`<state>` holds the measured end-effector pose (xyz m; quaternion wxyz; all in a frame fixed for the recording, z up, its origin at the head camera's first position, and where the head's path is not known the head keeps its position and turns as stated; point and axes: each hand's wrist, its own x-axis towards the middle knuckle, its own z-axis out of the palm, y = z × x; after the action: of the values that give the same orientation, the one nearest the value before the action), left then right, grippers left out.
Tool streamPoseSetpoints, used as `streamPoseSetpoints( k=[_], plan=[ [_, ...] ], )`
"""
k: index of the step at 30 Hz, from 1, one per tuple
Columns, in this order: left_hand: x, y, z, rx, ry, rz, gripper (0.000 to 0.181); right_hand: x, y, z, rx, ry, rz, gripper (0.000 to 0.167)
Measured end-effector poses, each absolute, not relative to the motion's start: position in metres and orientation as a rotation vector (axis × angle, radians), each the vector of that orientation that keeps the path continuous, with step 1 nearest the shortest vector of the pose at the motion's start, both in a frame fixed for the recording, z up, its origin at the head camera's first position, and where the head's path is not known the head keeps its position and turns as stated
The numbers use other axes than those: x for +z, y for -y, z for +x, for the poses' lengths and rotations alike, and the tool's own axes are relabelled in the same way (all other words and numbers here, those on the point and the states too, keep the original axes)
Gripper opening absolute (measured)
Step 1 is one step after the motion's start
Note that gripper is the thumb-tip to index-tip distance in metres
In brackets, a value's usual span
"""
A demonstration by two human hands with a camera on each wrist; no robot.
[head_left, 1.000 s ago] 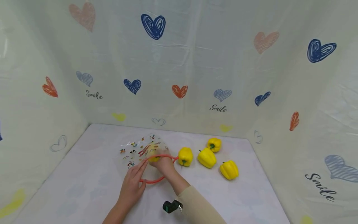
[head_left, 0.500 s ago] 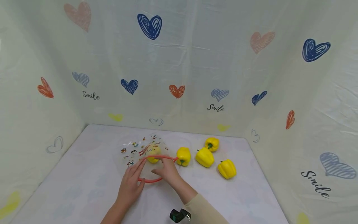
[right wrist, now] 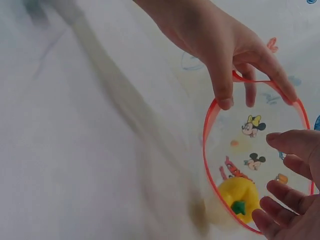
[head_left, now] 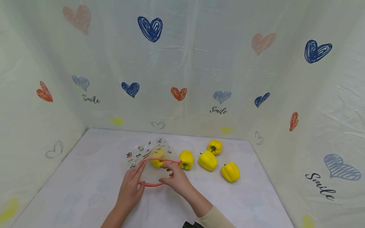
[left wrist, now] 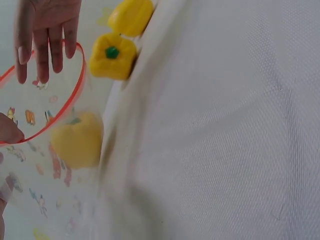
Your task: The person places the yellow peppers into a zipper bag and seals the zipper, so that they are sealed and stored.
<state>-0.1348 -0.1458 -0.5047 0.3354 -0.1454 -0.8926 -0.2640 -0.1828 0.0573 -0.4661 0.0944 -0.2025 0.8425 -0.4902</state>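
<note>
A clear plastic bag with a red rim [head_left: 159, 159] and cartoon prints lies on its side, mouth toward me. My left hand [head_left: 129, 183] holds the left of the mouth, fingers on the upper rim and thumb on the lower, spreading it. Inside the bag sits a yellow bell pepper [right wrist: 235, 192], seen through the film in the left wrist view. My right hand [head_left: 175, 177] is at the right side of the mouth with loosely bent, spread fingers and nothing between them. Just right of the bag stands another yellow bell pepper [head_left: 186, 158].
Several more yellow peppers lie farther right, including a tilted pepper [head_left: 208, 160], a rear pepper [head_left: 215, 147] and a front pepper [head_left: 230, 172]. The white table [head_left: 85, 177] is backed by a heart-printed curtain [head_left: 194, 63]. A black device [head_left: 192, 224] is by the right sleeve.
My right hand has let go of the pepper inside the bag and drawn back to the mouth, toward the right and nearer me. My left hand keeps its hold on the rim.
</note>
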Motion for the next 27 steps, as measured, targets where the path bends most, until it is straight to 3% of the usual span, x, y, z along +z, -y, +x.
streamPoseSetpoints(
  k=[14, 27],
  plan=[
    [-0.506, 0.151, -0.135, -0.709, 2.346, -0.36, 0.096, -0.455, -0.094, -0.182, -1.556, -2.558, -0.465, 0.042],
    [-0.507, 0.142, -0.134, -0.72, 2.426, -0.347, 0.092, -0.455, -0.116, -0.202, -1.597, -2.656, -0.248, 0.045]
  ],
)
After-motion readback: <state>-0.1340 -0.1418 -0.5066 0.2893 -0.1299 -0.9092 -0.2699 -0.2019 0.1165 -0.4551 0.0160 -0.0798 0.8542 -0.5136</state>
